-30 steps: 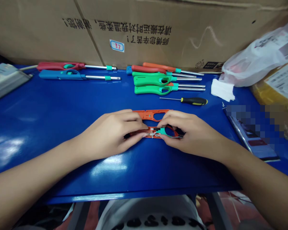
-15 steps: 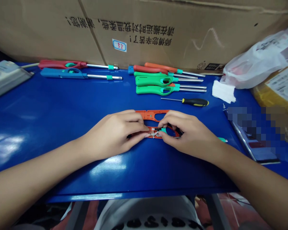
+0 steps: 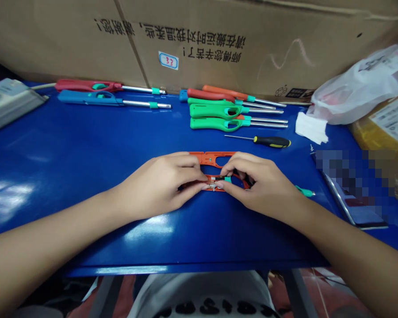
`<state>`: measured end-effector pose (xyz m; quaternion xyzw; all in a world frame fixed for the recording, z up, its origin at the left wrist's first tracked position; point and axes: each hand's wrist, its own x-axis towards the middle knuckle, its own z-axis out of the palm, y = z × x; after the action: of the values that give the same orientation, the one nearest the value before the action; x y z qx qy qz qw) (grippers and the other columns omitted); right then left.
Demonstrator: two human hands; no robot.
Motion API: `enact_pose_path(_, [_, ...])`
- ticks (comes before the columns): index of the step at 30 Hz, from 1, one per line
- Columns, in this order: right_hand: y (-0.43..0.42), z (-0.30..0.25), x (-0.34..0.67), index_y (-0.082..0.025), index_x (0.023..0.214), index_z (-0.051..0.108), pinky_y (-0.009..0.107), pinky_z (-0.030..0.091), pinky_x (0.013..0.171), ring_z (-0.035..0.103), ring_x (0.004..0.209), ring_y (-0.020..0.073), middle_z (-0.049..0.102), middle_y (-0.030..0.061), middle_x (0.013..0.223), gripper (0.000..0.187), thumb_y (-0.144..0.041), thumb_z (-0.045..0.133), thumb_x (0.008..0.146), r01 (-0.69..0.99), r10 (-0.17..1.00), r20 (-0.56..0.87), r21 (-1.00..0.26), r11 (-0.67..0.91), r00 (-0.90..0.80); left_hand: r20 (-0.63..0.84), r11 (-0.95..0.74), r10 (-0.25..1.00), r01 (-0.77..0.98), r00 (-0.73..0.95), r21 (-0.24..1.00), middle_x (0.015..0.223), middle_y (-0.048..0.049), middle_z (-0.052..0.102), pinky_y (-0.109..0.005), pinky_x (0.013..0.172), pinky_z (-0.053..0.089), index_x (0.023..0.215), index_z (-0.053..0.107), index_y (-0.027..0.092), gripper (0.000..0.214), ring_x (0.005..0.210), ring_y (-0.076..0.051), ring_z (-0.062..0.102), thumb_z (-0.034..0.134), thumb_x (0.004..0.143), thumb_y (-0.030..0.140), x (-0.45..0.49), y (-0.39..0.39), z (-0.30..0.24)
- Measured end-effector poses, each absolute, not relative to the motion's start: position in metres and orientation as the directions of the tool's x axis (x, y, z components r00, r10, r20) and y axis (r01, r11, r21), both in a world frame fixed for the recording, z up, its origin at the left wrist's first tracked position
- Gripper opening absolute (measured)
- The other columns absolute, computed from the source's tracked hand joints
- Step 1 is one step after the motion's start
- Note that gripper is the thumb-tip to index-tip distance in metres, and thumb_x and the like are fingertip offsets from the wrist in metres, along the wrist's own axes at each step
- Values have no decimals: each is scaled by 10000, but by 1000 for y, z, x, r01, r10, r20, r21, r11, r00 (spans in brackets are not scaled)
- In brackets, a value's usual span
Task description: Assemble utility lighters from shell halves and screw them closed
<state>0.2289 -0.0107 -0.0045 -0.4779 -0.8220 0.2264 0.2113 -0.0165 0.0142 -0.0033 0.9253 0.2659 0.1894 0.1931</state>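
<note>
An opened orange gas lighter lies on the blue table between my hands, its inner parts exposed. White and black pieces and a teal trigger show inside it. My left hand is closed on its left end, thumb and fingers at the inner parts. Over the trigger end, my right hand is closed in a pinch at the inner parts; its fingertips hide what exactly they grip. Just behind lies the other orange shell half, partly covered by both hands. A teal-collared nozzle tip pokes out beyond my right wrist.
Behind the work lie a screwdriver, several green, red and orange lighters, and a blue lighter beside a red one. A cardboard box walls off the back. At right are a phone, white tissue and plastic bag.
My right thumb has shifted slightly left over the inner parts. The whole view has moved a little; my left hand keeps its place on the lighter.
</note>
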Motion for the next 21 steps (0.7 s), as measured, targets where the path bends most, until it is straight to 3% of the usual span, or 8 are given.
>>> enact_pose_path(12, [-11,-10,225,-216,871,694,284,416,628,516,665,119,687,11,903,35,-204,671,894,684,909,151,-613,394,-388,235,-760,588,430,774,487,957,-59,734,-321,846,548,1013,766,181,181,943,-208,698,596,1001,240,-16,13,-2])
enact_pose_path(17, [-8,-5,230,-200,863,705,279,435,632,552,680,121,650,11,825,134,-206,609,955,618,899,210,-665,420,-385,235,-770,583,436,778,466,962,-59,740,-325,829,547,1033,762,170,189,927,-208,700,594,1006,253,-17,14,-1])
enact_pose_path(21, [-3,7,246,-214,872,698,296,453,638,575,701,143,666,20,829,108,-181,619,939,654,883,256,-597,464,-393,242,-800,566,454,788,393,1015,-57,755,-323,830,540,1042,757,179,183,933,-203,702,594,1008,254,-19,16,2])
